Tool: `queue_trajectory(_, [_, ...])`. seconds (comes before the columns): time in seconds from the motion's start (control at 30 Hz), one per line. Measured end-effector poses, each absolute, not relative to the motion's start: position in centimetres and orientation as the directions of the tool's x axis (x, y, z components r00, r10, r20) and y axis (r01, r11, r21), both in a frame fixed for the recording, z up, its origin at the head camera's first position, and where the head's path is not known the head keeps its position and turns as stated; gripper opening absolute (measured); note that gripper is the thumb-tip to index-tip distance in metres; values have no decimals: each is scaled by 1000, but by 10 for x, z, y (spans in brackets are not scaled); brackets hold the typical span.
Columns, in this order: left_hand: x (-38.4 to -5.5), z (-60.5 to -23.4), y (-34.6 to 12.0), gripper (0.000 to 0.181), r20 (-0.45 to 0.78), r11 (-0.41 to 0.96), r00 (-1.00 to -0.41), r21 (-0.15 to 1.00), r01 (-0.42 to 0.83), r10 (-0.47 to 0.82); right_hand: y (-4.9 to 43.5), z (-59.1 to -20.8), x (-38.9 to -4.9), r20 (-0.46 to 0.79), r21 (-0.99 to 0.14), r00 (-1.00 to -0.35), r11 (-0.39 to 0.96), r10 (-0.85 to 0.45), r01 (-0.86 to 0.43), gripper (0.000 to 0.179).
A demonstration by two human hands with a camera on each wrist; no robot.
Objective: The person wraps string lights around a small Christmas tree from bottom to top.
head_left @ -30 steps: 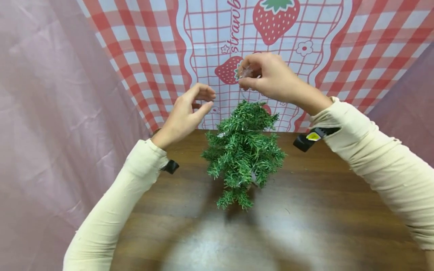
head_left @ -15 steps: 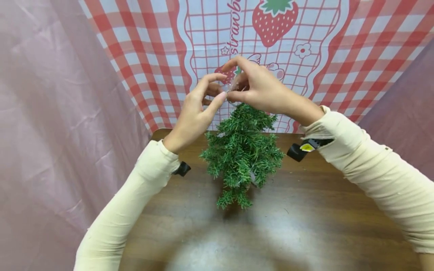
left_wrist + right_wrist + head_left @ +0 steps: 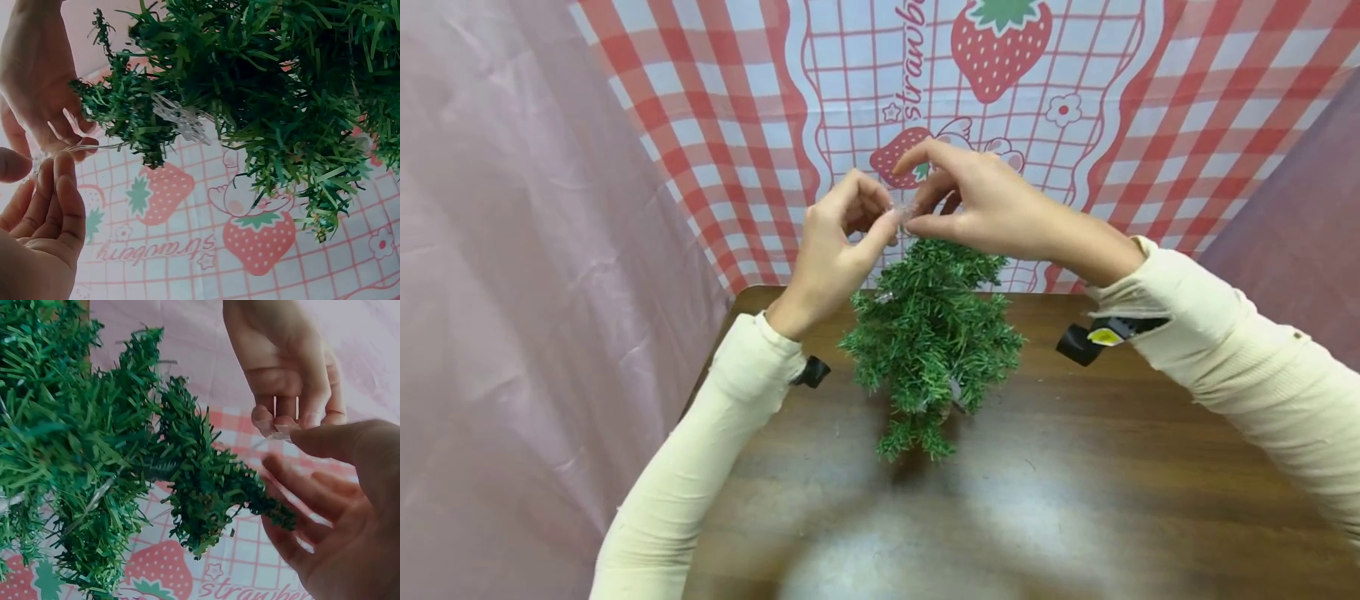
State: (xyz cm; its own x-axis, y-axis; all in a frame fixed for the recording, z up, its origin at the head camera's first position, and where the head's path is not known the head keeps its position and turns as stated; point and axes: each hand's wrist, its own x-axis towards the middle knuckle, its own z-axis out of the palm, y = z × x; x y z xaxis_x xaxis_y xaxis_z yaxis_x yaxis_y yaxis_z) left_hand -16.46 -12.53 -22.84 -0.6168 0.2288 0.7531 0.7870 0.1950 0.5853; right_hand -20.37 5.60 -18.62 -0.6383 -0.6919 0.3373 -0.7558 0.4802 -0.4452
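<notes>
A small artificial Christmas tree [image 3: 934, 333] stands on the wooden table. Beyond its top, my left hand [image 3: 831, 250] pinches a clear snowflake ornament [image 3: 901, 213] between thumb and fingers. The fingers partly hide the ornament. From it a thin clear wire [image 3: 106, 147] runs to the branches in the left wrist view. My right hand [image 3: 992, 200] is close against the same ornament, its thumb [image 3: 319, 439] at the piece and its other fingers apart from the thumb in the right wrist view. Another clear snowflake [image 3: 181, 119] hangs among the branches.
A red and white strawberry-print cloth [image 3: 1000, 58] hangs behind the wooden table [image 3: 1075, 467]. Pink curtains [image 3: 535, 250] flank it. Black wrist cameras [image 3: 1080, 343] sit at both sleeves.
My right hand has brought the clear snowflake left and down from above the tree to my left hand. The left hand has moved right and closed its fingertips on it. The right fingers have loosened.
</notes>
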Motion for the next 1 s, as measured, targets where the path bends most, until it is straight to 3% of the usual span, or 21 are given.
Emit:
queue_trajectory(0.17, [-158,-227,-122,17,770,193,-606,576,794,197,57,-191,-192,386,-355,-624,514,-680,-781,29])
queue_trajectory(0.37, [-153,-226,-120,20,751,164,-606,584,795,262,54,-197,-184,412,-316,-592,501,-692,-806,23])
queue_trajectory(0.57, [-150,-224,-123,16,742,87,-588,595,799,322,65,-199,-187,422,-395,-566,419,-708,-818,20])
queue_trajectory(0.77, [-153,-220,-119,19,735,238,-605,556,796,305,79,-195,-189,437,-493,-601,380,-669,-782,21])
queue_trajectory(0.87, [-156,-221,-112,20,709,275,-622,558,783,333,79,-187,-180,485,-483,-587,361,-648,-798,20])
queue_trajectory(1.0, [-160,-222,-102,20,701,222,-618,579,784,356,79,-175,-167,539,-424,-552,362,-636,-830,19])
